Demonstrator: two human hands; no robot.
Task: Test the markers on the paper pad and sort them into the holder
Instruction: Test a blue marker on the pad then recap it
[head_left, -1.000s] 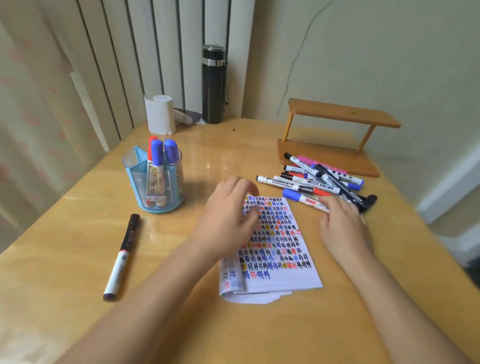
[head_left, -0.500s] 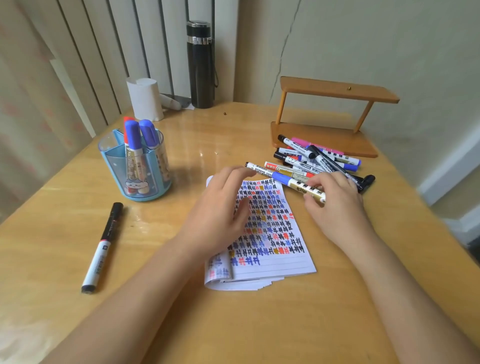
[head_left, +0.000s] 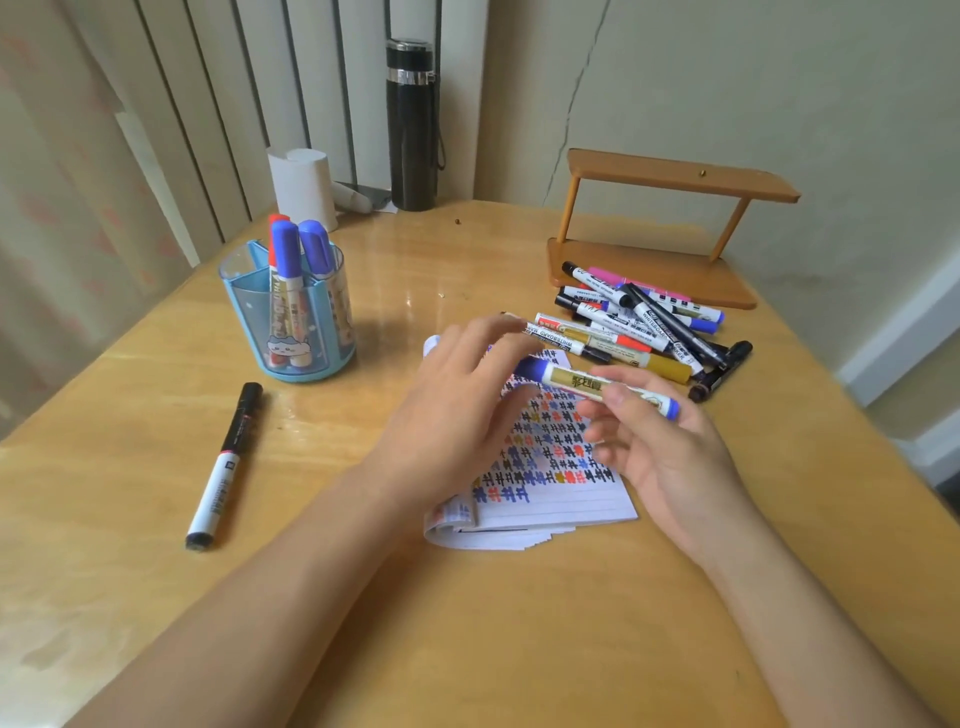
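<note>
Blue holder (head_left: 243, 317) w/ 3 markers (head_left: 286, 254)

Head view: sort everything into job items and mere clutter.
Job: blue marker in the right hand, marker pile, lone black marker, paper pad, holder.
Clutter: black flask, white cup, wooden shelf.

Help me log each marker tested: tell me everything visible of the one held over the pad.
The marker looks plastic: white barrel, gold label with dark print, blue cap at the end near the left hand, blue plug at the other. Capped, it is held nearly level above the paper pad. The right hand pinches its plug half; the left hand's fingers reach the cap, grip unclear.
</note>
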